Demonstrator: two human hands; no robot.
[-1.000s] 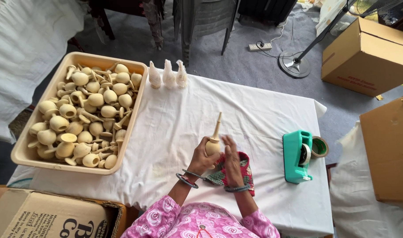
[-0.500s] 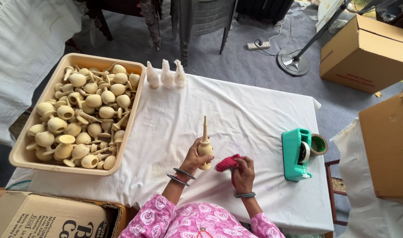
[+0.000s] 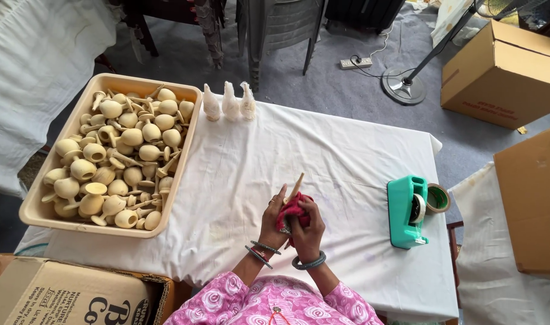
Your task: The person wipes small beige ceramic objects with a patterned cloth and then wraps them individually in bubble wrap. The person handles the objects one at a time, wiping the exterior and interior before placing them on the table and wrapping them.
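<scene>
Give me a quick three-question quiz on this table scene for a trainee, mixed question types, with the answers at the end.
1. True or false: the tray of wooden pieces is on the same side as the person's right hand.
2. Multiple choice: what are both hands wrapping around the wooden piece with the stick? A) a red cloth B) a strip of tape C) a sheet of paper
3. How many small white figures stand in a row at the table's far edge, beside the tray?

Key
1. False: it is on the side of the left hand; the green tape dispenser is on the right.
2. A
3. Three
</scene>
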